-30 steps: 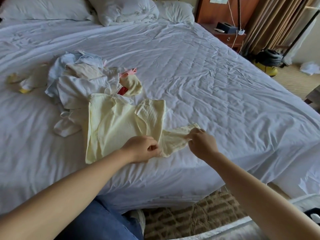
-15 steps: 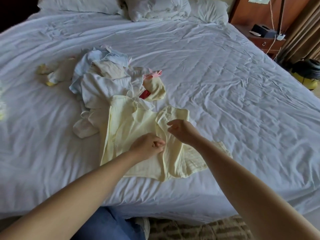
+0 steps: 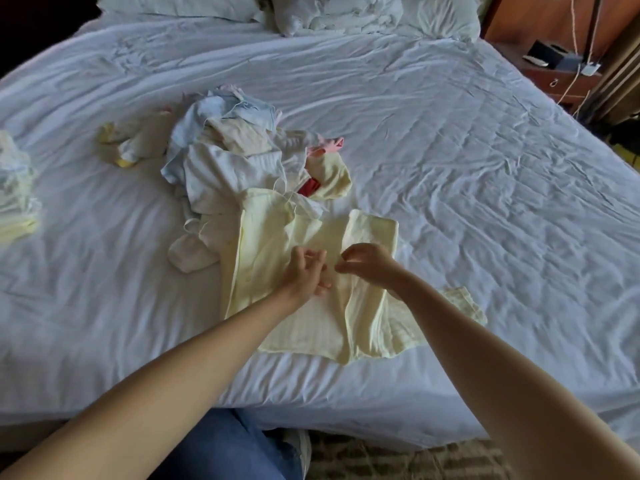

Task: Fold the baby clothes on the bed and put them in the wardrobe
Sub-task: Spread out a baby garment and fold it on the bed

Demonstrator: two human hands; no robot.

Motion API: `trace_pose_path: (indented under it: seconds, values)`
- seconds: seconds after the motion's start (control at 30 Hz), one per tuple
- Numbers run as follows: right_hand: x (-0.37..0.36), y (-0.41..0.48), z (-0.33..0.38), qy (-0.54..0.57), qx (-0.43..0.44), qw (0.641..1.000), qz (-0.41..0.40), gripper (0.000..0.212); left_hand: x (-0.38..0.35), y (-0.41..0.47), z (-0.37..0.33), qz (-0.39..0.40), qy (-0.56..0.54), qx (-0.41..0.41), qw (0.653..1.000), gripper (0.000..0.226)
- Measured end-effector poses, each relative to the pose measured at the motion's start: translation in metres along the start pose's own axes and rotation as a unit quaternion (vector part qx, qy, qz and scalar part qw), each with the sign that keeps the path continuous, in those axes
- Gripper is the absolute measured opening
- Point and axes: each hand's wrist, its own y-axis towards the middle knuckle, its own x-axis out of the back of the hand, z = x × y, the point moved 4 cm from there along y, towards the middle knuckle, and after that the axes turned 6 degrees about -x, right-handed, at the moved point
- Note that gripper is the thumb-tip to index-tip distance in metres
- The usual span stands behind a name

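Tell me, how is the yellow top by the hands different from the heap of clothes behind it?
The yellow top lies spread nearly flat; the heap is crumpled. The yellow top is one pale piece; the heap mixes white, blue, pink and yellow pieces. The left hand and right hand are over the yellow top, not the heap. Top and heap both lie on the bed.

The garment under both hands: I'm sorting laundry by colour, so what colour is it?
The garment is pale yellow, clearest in the head view.

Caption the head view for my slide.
Left hand and right hand over a pale yellow baby garment spread on the white bed, an unfolded heap of baby clothes behind it.
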Motion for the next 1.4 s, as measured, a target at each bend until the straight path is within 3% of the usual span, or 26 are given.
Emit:
trace_pose_path:
  seconds: [0.13, 0.27, 0.37, 0.47, 0.53, 0.63, 0.73, 0.83, 0.93, 1.0, 1.07, 1.13, 1.23, 1.4]
  values:
    - [-0.005, -0.025, 0.018, -0.055, 0.038, 0.993, 0.095, 0.03, 0.022, 0.004, -0.01, -0.032, -0.003, 0.039, 0.999, 0.053]
    - [-0.018, -0.032, 0.02, -0.129, 0.049, 0.977, 0.164, 0.023, 0.036, 0.004, -0.01, -0.027, 0.068, 0.034, 0.997, 0.054]
    - [-0.018, -0.026, 0.021, -0.102, 0.047, 0.988, 0.11, 0.017, 0.041, 0.008, -0.011, -0.008, 0.22, -0.004, 0.975, 0.058]
    - [0.002, -0.016, 0.023, -0.05, 0.06, 0.996, -0.033, 0.013, 0.037, 0.012, -0.022, 0.005, 0.32, -0.047, 0.946, 0.053]
    - [0.02, -0.01, 0.019, -0.065, 0.04, 0.989, -0.129, 0.026, 0.03, 0.015, -0.034, 0.0, 0.387, -0.102, 0.916, 0.054]
    - [0.043, 0.006, 0.007, -0.069, 0.017, 0.973, -0.221, 0.03, 0.017, 0.028, -0.048, -0.009, 0.517, -0.237, 0.822, 0.047]
    - [0.054, 0.027, -0.009, -0.081, -0.023, 0.98, -0.181, 0.042, 0.008, 0.05, -0.053, -0.001, 0.592, -0.283, 0.755, 0.04]
    - [0.053, 0.045, -0.017, -0.094, -0.045, 0.988, -0.113, 0.051, 0.009, 0.072, -0.051, 0.0, 0.643, -0.262, 0.72, 0.045]
    - [0.049, 0.059, -0.017, -0.048, -0.047, 0.992, -0.108, 0.055, 0.015, 0.085, -0.05, 0.016, 0.678, -0.244, 0.693, 0.037]
    - [0.047, 0.066, -0.018, -0.022, -0.057, 0.993, -0.1, 0.054, 0.02, 0.092, -0.052, 0.031, 0.68, -0.248, 0.689, 0.031]
    - [0.047, 0.07, -0.02, -0.008, -0.056, 0.994, -0.098, 0.039, 0.026, 0.1, -0.056, 0.026, 0.656, -0.256, 0.71, 0.026]
    - [0.057, 0.07, -0.02, -0.017, -0.039, 0.988, -0.148, 0.022, 0.028, 0.111, -0.063, -0.003, 0.654, -0.272, 0.706, 0.017]
    - [0.079, 0.064, -0.026, -0.028, -0.028, 0.973, -0.226, 0.021, 0.023, 0.124, -0.066, -0.015, 0.667, -0.262, 0.698, 0.018]
    - [0.084, 0.065, -0.042, -0.087, -0.011, 0.983, -0.164, 0.022, 0.018, 0.13, -0.049, 0.011, 0.633, -0.265, 0.728, 0.014]
